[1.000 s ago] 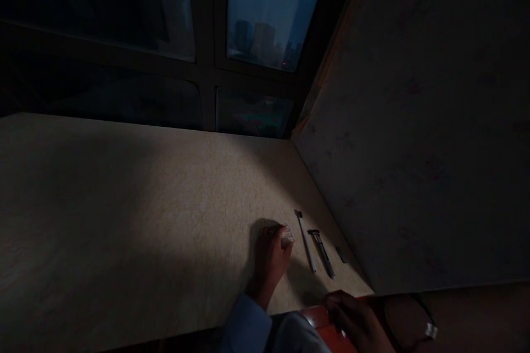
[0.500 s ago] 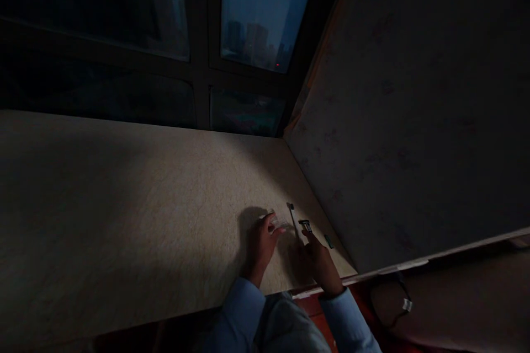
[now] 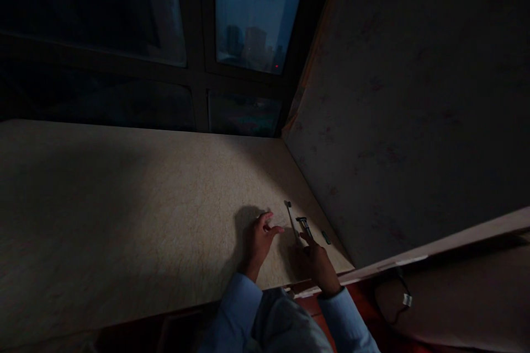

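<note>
My left hand (image 3: 260,240) rests low over the pale stone-patterned surface, thumb and forefinger curved apart. Beside its fingertips lies a faint clear plastic piece (image 3: 278,222), hard to make out in the dim light. To the right is a slim toothbrush (image 3: 292,218) with a dark head pointing away from me. My right hand (image 3: 317,260) is at the toothbrush's near end, forefinger stretched out and the other fingers in shadow. A dark razor (image 3: 304,224) lies just beyond that hand, its handle partly hidden by it.
Near the wall side lies a small green object (image 3: 326,237). A patterned wall (image 3: 393,138) rises on the right, and a dark-framed window (image 3: 252,16) stands behind the surface (image 3: 178,193). A cable with a white tag (image 3: 407,300) hangs below the front edge.
My left fingers have parted from the clear plastic piece. My right forefinger has shifted left, from beside the razor toward the toothbrush. The view has turned slightly.
</note>
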`<state>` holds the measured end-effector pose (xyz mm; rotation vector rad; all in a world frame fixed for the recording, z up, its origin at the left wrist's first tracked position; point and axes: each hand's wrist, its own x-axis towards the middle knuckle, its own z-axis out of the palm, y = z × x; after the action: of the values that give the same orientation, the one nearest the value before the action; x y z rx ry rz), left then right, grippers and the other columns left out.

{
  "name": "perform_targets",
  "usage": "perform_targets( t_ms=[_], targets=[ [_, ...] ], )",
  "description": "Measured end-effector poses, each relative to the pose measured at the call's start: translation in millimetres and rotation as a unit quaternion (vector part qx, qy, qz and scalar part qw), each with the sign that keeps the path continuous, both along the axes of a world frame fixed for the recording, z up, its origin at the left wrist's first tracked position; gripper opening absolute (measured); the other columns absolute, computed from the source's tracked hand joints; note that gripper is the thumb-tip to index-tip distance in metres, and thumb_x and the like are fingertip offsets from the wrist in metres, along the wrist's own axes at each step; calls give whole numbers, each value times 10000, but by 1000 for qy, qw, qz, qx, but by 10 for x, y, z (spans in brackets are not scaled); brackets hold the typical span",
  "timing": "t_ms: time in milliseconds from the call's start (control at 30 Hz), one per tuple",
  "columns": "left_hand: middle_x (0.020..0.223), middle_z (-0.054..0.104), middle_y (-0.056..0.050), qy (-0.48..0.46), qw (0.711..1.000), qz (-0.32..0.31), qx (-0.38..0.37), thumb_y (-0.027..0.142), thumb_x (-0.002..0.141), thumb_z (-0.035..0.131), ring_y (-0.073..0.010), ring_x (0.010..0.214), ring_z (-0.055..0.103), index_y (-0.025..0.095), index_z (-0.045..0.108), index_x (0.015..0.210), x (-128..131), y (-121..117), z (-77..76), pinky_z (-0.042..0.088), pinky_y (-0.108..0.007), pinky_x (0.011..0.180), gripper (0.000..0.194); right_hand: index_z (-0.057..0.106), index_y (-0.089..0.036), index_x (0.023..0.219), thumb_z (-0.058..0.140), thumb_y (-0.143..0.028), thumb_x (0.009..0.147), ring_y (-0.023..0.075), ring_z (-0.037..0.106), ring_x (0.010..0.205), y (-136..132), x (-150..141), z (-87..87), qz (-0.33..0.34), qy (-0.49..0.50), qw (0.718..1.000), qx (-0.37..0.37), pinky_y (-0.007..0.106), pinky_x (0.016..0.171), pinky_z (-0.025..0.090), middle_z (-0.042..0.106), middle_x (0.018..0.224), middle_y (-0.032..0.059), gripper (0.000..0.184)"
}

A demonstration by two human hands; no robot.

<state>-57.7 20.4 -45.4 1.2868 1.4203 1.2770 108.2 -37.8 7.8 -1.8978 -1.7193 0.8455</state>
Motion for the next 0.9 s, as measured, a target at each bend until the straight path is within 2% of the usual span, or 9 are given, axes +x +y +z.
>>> perform_targets(
  t_ms=[233,400,533,733,900],
  targets=[
    [922,701,-32,13,1000,-12,12,293,744,720,-135,732,607,197,655,1142,-15,-27,7,497,-271,718,415,595,-92,1266,498,-426,847,205,612,541,8,10,-94,2,9,1000,18,270,500,343,654,593,56,544],
    [866,699,-29,50,999,-2,-16,305,694,770,-147,724,611,197,669,1113,-29,-66,153,490,-276,697,444,563,-52,1296,455,-453,862,215,612,542,1,10,-85,12,14,1000,6,280,500,337,648,585,62,600],
    [873,705,-26,91,996,-18,-6,297,679,784,-153,741,622,204,672,1100,-41,-103,258,485,-274,699,446,535,-40,1332,456,-437,869,209,605,543,-28,2,-59,3,23,1000,7,278,504,344,635,581,54,615],
    [900,692,-39,160,987,-31,12,311,729,759,-170,786,629,214,657,1154,-50,-110,220,493,-295,739,447,522,-28,1352,454,-420,856,204,592,537,-80,17,-70,-8,34,999,15,277,510,372,629,589,52,636],
    [973,698,-71,193,980,-43,17,261,758,736,-204,895,653,218,651,1189,-53,-107,219,515,-335,818,441,545,-53,1352,444,-431,868,202,611,571,-102,76,-2,-12,15,999,30,273,555,431,647,624,56,623]
  ],
)
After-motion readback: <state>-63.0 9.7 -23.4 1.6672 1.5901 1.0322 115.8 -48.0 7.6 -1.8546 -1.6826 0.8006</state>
